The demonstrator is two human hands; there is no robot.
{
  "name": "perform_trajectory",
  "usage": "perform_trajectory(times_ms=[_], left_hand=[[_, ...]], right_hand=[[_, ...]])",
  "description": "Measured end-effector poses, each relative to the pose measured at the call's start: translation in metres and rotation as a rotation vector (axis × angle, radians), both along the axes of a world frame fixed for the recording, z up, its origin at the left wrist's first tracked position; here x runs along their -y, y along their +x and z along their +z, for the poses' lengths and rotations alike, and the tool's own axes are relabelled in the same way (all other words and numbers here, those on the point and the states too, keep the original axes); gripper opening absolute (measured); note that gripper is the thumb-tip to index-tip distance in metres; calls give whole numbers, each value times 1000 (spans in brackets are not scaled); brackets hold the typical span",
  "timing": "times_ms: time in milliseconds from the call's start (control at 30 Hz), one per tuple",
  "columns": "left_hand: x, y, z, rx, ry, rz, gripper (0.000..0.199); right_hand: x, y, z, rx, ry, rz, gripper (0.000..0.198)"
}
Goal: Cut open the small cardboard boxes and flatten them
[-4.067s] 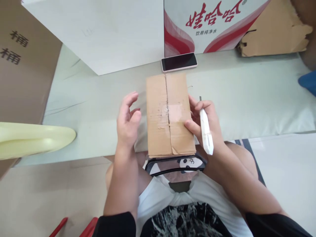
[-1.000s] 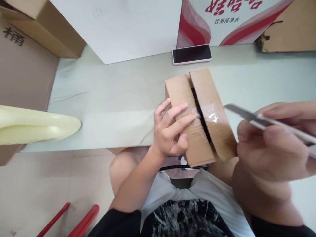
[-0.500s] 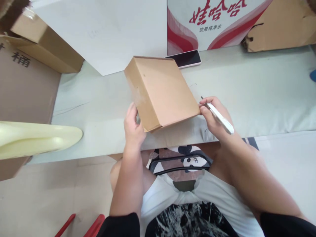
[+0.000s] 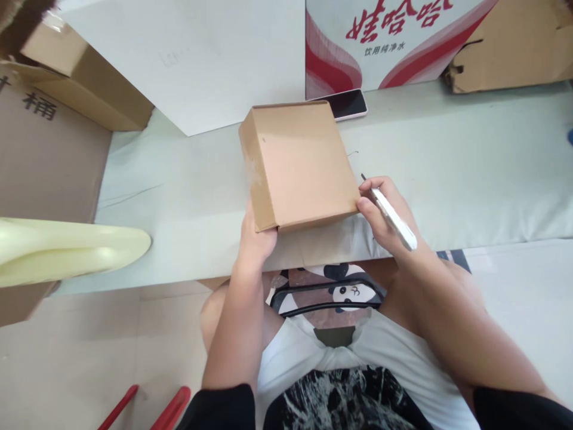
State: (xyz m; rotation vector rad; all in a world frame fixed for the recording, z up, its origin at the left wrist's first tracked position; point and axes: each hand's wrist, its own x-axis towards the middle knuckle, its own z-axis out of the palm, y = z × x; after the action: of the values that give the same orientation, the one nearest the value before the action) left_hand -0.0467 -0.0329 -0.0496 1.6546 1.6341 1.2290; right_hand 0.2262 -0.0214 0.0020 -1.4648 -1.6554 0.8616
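Observation:
A small brown cardboard box (image 4: 308, 161) is tilted over the cloth-covered table, its top face toward me. My left hand (image 4: 257, 239) grips its near left corner from below, most of the fingers hidden behind the box. In my right hand (image 4: 389, 212) is a white utility knife (image 4: 394, 220), its thin dark tip pointing up and left past my fingers. The right thumb and fingertips are at the box's near right corner. Behind the box, partly covered by it, lies a phone (image 4: 349, 105) with a dark screen.
A large white box (image 4: 201, 60) and a red-and-white water carton (image 4: 340, 65) stand along the back. Brown cartons (image 4: 49, 149) are at the left, another cardboard piece (image 4: 514, 48) at far right. A pale yellow smooth object (image 4: 76, 251) juts in over the table (image 4: 465, 167).
The box has shifted slightly right and turned a little. My left hand has moved right and now wraps under the near left corner; the knife remains in my right hand.

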Motion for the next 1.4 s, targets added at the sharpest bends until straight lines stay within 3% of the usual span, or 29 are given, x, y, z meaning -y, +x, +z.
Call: perform_trajectory(times_ms=[300,500,667,767,933,1000,1267,1400], left_hand=[[1,6,-6,21,-76,67,51],[2,8,-4,-26,-39,-22,39],[1,14,0,12,-38,0,49],[2,15,0,0,-45,-39,45],[5,12,-7,-14,-93,48,47],[4,11,-8,-21,-85,22,44],[3,10,5,-6,-73,-23,36],[5,11,-2,28,-106,45,42]], right_hand=[[-1,2,-1,-12,-34,-7,29],[-1,4,-3,-6,-19,-23,31],[-1,4,-4,-3,-15,-30,30],[-1,5,-4,2,-4,-29,29],[-1,5,-4,-1,10,-21,28],[-1,5,-4,4,15,-18,29],[-2,4,-2,12,4,-28,28],[-1,3,-4,-10,-6,-14,28]])
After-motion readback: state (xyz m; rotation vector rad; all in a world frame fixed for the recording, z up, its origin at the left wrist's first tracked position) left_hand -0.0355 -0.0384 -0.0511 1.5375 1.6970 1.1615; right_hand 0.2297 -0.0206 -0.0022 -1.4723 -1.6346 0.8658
